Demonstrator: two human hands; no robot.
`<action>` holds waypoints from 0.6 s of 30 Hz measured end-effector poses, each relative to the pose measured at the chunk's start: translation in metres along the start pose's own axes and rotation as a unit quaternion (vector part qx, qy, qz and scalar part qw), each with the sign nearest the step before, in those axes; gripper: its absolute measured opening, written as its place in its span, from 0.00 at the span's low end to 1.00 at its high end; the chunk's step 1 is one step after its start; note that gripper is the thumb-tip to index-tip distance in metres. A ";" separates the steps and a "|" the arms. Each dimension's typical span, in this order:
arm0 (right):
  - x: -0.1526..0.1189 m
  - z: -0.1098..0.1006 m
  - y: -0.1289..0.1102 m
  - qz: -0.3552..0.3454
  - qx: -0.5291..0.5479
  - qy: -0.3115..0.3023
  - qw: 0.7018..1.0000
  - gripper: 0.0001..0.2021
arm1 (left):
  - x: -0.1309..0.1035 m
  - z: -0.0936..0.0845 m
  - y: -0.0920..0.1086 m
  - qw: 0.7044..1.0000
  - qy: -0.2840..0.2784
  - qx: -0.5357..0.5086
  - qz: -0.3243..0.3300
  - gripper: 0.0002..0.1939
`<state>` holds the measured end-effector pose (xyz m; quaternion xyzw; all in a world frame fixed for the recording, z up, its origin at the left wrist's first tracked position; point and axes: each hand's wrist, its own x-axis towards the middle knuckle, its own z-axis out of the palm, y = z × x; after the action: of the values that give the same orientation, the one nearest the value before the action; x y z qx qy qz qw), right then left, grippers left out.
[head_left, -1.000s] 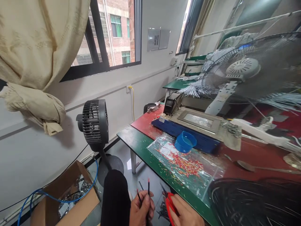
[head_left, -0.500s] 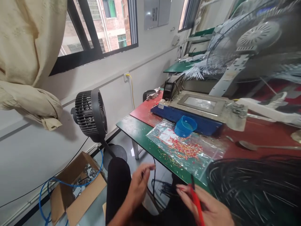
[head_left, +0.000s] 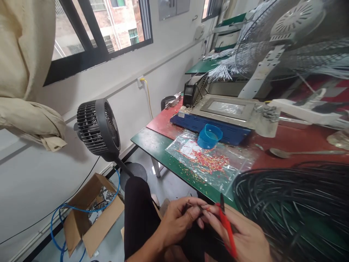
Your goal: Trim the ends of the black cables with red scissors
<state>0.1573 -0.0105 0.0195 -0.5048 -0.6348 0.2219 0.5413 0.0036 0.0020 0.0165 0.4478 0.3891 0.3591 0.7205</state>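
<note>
My left hand [head_left: 180, 222] is closed in a pinch above my lap, its fingertips meeting those of my right hand. Something thin and dark seems to lie between the fingers, too small to make out. My right hand [head_left: 242, 233] grips a red-handled tool [head_left: 227, 227] with a dark pointed tip that sticks up past the fingers. Its thumb and forefinger also pinch at a tiny orange-red bit. Just beyond the hands, a clear plastic bag [head_left: 234, 171] lies flat on the green table edge, with many small red and yellow pieces [head_left: 211, 162] scattered over it.
A blue round container [head_left: 209, 136] stands by a blue-sided heating plate [head_left: 212, 122]. Coiled black cable [head_left: 294, 196] fills the table's right, with a spoon [head_left: 283, 153] behind it. A black fan [head_left: 99, 129] and cardboard box [head_left: 103, 225] are at left.
My hands were apart and have come together, fingertips touching. The red-handled tool stays in my right hand. The view has shifted slightly.
</note>
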 end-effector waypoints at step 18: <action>-0.044 0.005 0.051 0.099 0.018 -0.147 0.984 0.17 | 0.003 -0.011 -0.021 0.977 0.165 -0.115 -0.068 0.28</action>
<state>0.1686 -0.0277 -0.0443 -0.5168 -0.6502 0.3576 0.4268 -0.0012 0.0016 -0.0073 0.2689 0.4878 0.4206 0.7161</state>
